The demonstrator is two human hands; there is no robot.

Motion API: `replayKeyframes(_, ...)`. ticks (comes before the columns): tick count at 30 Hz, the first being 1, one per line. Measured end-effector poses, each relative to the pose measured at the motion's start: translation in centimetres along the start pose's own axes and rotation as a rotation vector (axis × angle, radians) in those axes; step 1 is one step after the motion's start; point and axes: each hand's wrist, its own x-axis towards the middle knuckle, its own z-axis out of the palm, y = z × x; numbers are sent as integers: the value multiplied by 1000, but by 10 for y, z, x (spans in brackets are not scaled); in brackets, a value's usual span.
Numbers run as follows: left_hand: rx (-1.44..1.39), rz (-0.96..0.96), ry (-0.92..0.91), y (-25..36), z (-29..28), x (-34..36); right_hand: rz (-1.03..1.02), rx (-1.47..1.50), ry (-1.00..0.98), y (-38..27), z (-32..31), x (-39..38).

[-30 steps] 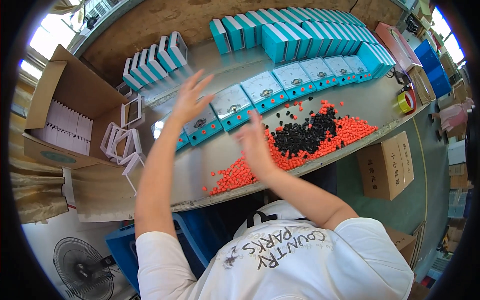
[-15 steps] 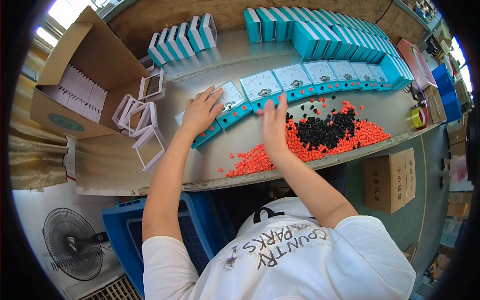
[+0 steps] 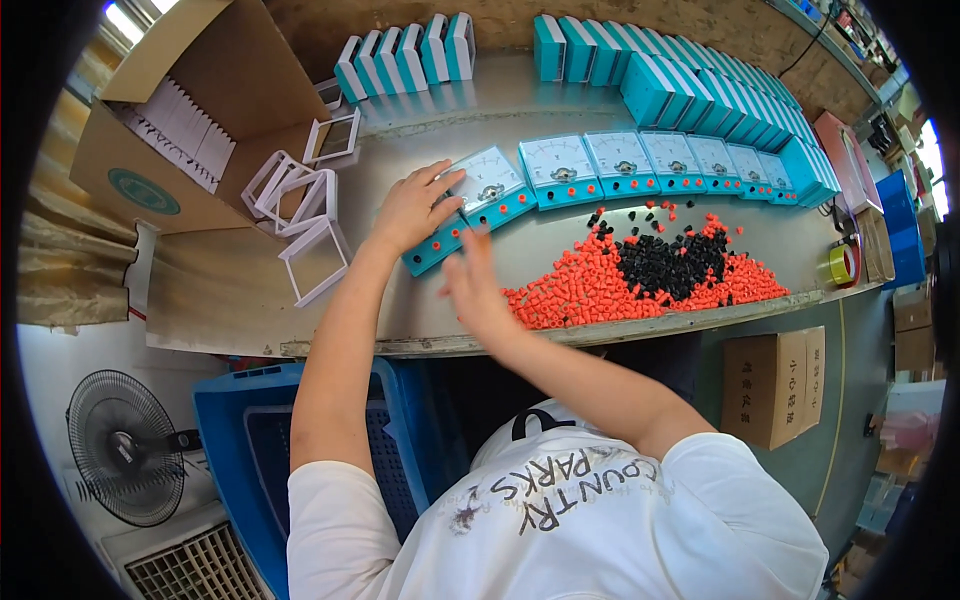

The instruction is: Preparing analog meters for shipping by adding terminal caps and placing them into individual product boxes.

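My left hand (image 3: 410,210) lies with fingers apart over the leftmost teal-and-white dial meter (image 3: 430,252), covering most of its face. Beside it, a second meter (image 3: 488,178) sits at an angle, touched or nearly touched by my left fingertips. Just in front of these two, my right hand (image 3: 476,292) is smeared by motion; whether anything is between its fingers cannot be seen. More meters (image 3: 556,165) continue the row to the right, with red and black caps along their teal fronts. Loose red caps (image 3: 565,290) and black caps (image 3: 672,265) form a heap right of my right hand.
An open carton (image 3: 120,225) of white parts stands at the left, with white frames (image 3: 318,255) beside it. Teal-and-white cases (image 3: 650,90) line the back. A yellow tape roll (image 3: 838,264) is at the right edge. Below the table's edge sits a blue crate (image 3: 235,420).
My right hand has moved left, from over the cap heap to the front of the leftmost meters. My left hand stays on the leftmost meter. The whole view has shifted slightly.
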Motion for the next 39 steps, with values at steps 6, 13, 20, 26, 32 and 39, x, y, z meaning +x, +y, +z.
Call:
replayKeyframes(6,22,-32,44,2,2,-7,-100,142,193,-35,-30,28)
replayKeyframes(13,16,-73,45,0,6,-12,-291,-530,-151,6,51,-38)
replayKeyframes(20,23,-75,47,4,5,-8,13,-74,-307,-2,46,-40)
replayKeyframes(26,25,-76,47,9,5,0,-167,-288,-156,10,28,-20)
replayKeyframes(32,-270,-77,160,-8,-3,-11,-253,-486,-451,-10,36,-30)
replayKeyframes(39,-127,-319,423,-81,-37,-39,-977,-1466,-538,-32,6,49)
